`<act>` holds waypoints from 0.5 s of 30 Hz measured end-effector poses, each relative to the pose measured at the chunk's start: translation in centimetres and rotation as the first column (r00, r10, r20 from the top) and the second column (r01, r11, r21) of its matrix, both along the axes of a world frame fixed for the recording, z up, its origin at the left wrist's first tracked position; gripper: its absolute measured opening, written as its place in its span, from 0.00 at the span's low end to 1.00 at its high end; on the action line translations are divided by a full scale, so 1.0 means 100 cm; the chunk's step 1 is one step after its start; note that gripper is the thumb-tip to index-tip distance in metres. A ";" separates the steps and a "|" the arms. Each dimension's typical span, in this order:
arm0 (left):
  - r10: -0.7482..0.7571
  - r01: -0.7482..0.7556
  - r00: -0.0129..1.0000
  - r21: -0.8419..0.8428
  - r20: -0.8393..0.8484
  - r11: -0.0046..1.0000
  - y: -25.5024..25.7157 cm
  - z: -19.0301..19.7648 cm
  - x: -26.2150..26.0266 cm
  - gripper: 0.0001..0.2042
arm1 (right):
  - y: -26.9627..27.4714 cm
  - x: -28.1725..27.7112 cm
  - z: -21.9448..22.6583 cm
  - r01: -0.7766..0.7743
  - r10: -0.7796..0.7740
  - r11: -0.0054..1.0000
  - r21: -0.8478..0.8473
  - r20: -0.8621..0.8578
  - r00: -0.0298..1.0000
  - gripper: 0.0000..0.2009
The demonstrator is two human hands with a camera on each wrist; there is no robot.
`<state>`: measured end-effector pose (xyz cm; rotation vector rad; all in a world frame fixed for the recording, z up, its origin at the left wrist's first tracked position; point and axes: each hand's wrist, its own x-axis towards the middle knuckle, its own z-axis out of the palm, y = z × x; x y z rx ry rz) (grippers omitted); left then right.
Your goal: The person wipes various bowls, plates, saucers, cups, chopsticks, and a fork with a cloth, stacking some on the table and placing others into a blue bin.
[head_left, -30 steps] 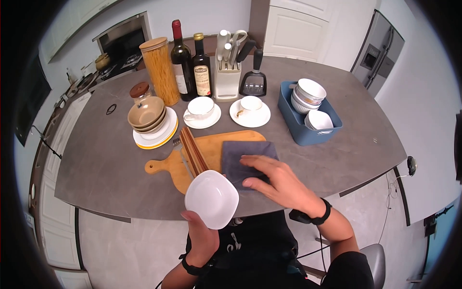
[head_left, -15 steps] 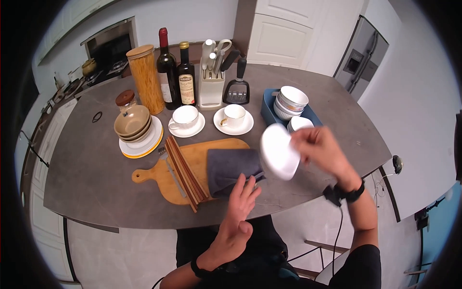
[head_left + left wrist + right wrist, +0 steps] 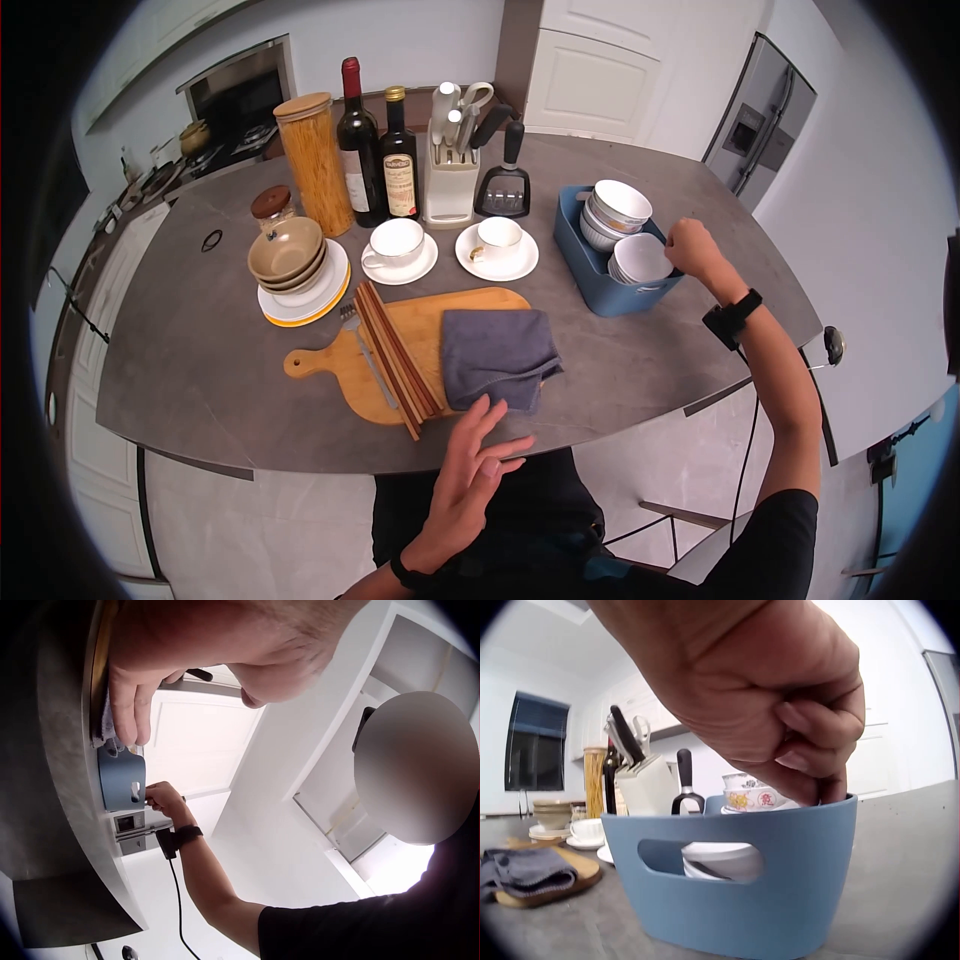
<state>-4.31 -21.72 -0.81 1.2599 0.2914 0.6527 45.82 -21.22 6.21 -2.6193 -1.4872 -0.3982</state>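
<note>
My right hand (image 3: 695, 250) is at the right end of the blue basket (image 3: 600, 290), fingers curled, at the edge of the top white square bowl (image 3: 640, 257). That bowl sits on other white bowls inside the basket. Seen in the right wrist view, the fingertips dip behind the basket's rim, so their contact with the bowl is hidden. The left hand (image 3: 462, 490) hovers over the table's near edge with its fingers loosely extended, holding nothing. Just beyond it a folded grey cloth (image 3: 495, 352) lies on the wooden cutting board (image 3: 485, 299).
Several chopsticks (image 3: 395, 355) and a fork (image 3: 372, 368) lie on the board. Behind stand two cups on saucers, a knife block (image 3: 452, 190), two bottles and a pasta jar (image 3: 318, 175). Brown bowls (image 3: 285, 250) are stacked on plates at left. Round bowls (image 3: 617, 205) share the basket.
The white bowl passed from the left hand to the right, which carried it rightward into the basket. The left hand is left without it, near the cloth, whose near right corner is now rumpled.
</note>
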 end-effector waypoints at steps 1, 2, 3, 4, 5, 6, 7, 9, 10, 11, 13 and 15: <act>0.010 -0.010 1.000 -0.003 -0.010 1.000 0.000 0.000 0.000 0.35 | 0.000 -0.005 -0.001 0.005 -0.005 1.000 0.002 -0.001 1.000 0.09; 0.006 -0.006 1.000 -0.002 -0.010 1.000 0.000 0.000 0.000 0.35 | 0.003 -0.017 -0.001 0.047 -0.043 0.998 -0.047 0.078 0.996 0.09; 0.012 -0.013 1.000 -0.020 -0.016 1.000 0.000 -0.001 0.000 0.33 | 0.006 -0.027 0.002 0.089 -0.073 0.992 -0.093 0.159 0.985 0.09; 0.020 -0.020 1.000 -0.039 -0.021 0.999 0.000 -0.001 0.000 0.32 | 0.008 -0.032 0.005 0.088 -0.072 0.992 -0.094 0.160 0.985 0.09; 0.022 -0.023 1.000 -0.041 -0.021 0.999 0.000 -0.001 -0.001 0.32 | 0.011 -0.036 0.008 0.064 -0.048 0.994 -0.094 0.158 0.986 0.11; 0.024 -0.026 0.999 -0.057 -0.025 0.998 0.000 0.000 -0.001 0.32 | 0.013 -0.041 0.012 0.039 -0.024 0.995 -0.096 0.156 0.987 0.14; 0.026 -0.028 0.999 -0.072 -0.029 0.997 -0.001 -0.001 -0.001 0.32 | 0.018 -0.052 0.018 0.037 -0.022 0.994 -0.099 0.155 0.988 0.14; 0.026 -0.029 0.999 -0.080 -0.033 0.996 -0.001 -0.002 0.000 0.32 | 0.029 -0.081 0.033 0.026 -0.032 0.981 -0.194 -0.030 0.999 0.18; 0.026 -0.029 0.999 -0.086 -0.034 0.996 -0.002 -0.002 0.000 0.32 | 0.031 -0.094 0.035 0.027 -0.034 0.981 -0.194 -0.033 0.999 0.18; 0.025 -0.028 0.999 -0.086 -0.036 0.996 -0.002 -0.003 0.000 0.32 | 0.032 -0.107 0.036 0.002 -0.004 0.964 -0.265 -0.008 1.000 0.22; 0.027 -0.030 0.999 -0.094 -0.034 0.995 0.000 -0.003 -0.001 0.32 | 0.036 -0.116 0.029 -0.007 0.026 0.922 -0.388 0.043 0.999 0.21; 0.031 -0.034 0.999 -0.097 -0.031 0.995 -0.001 -0.003 -0.002 0.32 | 0.043 -0.110 0.022 0.012 0.019 0.886 -0.464 0.061 0.998 0.19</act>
